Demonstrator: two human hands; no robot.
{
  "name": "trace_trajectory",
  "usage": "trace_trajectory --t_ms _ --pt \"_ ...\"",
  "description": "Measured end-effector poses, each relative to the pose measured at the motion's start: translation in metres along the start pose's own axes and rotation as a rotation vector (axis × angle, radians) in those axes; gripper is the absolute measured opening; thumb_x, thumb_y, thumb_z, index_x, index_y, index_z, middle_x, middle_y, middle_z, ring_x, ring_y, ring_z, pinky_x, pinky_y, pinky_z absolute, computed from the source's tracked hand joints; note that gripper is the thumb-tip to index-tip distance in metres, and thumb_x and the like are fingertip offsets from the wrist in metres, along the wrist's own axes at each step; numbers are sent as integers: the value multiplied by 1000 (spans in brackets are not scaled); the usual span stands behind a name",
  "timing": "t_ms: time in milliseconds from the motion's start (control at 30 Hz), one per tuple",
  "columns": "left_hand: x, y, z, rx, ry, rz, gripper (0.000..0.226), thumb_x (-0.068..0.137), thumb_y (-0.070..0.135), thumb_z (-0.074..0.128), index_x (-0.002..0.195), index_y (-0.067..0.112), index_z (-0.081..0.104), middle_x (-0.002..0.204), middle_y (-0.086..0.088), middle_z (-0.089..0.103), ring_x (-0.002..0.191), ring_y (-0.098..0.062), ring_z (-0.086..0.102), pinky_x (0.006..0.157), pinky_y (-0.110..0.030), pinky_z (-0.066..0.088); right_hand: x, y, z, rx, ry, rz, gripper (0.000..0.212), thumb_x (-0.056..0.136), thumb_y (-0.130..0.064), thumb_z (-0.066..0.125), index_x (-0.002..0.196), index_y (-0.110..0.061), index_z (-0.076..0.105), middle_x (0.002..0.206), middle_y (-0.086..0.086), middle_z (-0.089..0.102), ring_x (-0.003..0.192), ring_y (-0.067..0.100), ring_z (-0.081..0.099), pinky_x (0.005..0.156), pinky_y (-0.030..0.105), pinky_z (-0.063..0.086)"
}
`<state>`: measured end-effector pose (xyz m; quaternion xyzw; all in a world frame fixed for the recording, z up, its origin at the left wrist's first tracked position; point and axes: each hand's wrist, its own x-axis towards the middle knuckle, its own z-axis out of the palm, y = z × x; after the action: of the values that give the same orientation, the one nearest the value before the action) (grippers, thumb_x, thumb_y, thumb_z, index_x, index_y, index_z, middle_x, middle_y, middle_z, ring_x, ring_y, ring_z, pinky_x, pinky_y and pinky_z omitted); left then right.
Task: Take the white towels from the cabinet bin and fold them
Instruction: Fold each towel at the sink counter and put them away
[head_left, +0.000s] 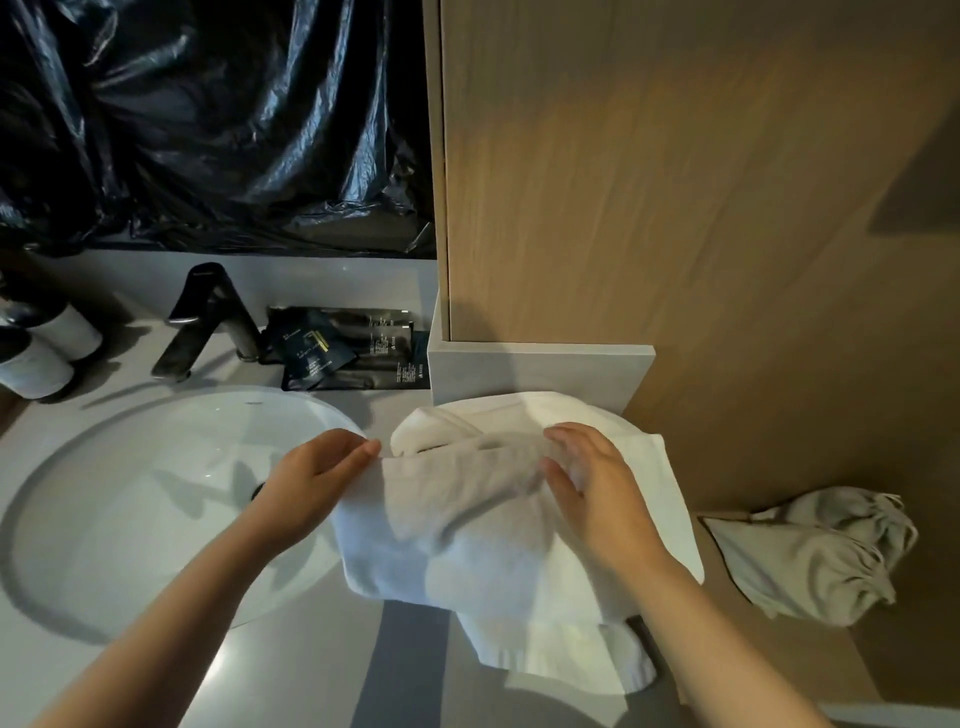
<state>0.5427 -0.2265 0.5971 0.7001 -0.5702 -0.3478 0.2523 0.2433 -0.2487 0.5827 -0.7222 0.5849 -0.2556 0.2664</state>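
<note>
A white towel (467, 525) lies crumpled on the grey counter (311, 649), to the right of the sink, and part of it hangs over the counter's front edge. More white towel (649, 467) is bunched beneath and behind it, against the wooden cabinet. My left hand (311, 478) pinches the towel's upper left corner between thumb and fingers. My right hand (592, 483) rests on the upper right part, its fingers bent into the cloth. The cabinet bin is not in view.
A round white sink (145, 499) with a dark faucet (208, 322) fills the left. Dark toiletry packets (343, 348) lie behind the towels. Two white cups (47, 348) stand far left. A wooden cabinet (675, 182) rises on the right, with a grey cloth bag (810, 556) below it.
</note>
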Motion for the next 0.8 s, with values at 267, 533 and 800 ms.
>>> trace_trajectory --t_ms 267,533,800 --pt "21 4 -2 -400 -388 -319 45 98 42 46 104 5 71 106 -19 71 99 -31 67 94 -47 49 3 -16 11 20 -69 -57 23 97 -27 56 118 -20 62 120 -11 57 111 7 51 102 41 42" --pt "8 15 -28 -624 -300 -214 21 85 0 61 103 -3 70 106 -17 72 100 -25 67 87 -28 56 1 -17 11 40 -77 -4 20 96 -32 57 115 -27 57 112 -13 53 103 9 47 94 31 44" --pt "19 38 -30 -789 -50 -187 38 72 -15 66 107 2 67 91 -5 76 80 -13 73 74 -17 57 9 -6 15 162 0 4 9 96 -25 59 95 -34 61 101 -14 56 100 9 50 83 22 43"
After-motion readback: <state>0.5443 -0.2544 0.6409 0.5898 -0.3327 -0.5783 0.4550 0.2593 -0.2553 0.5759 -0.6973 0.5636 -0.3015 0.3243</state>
